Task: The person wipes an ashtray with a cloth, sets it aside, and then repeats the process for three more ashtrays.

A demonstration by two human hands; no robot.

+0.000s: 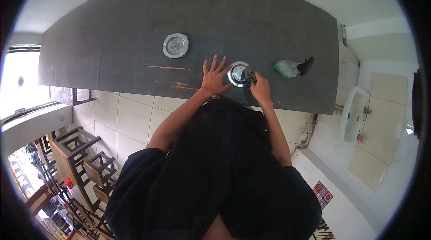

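My left hand (pixel 214 77) rests on the dark grey table with fingers spread, its thumb against or close to the rim of a round, shiny metal ashtray (pixel 236 74). A dark cloth (pixel 247 78) is bunched in my right hand (pixel 260 89), whose fingers are closed around it. The cloth lies over the right side of the ashtray and hides part of it. Farther left stands a second round ashtray (pixel 176 45), silver-rimmed with a clear-looking centre. To the right, a clear spray bottle (pixel 287 68) with green at its base and a black nozzle appears to lie on its side.
The dark table (pixel 121 29) has scraped brown patches near its front edge. A white wall runs behind it. On the right a white washbasin (pixel 352 114) hangs on the wall. Wooden chairs (pixel 99 170) stand at lower left on the tiled floor.
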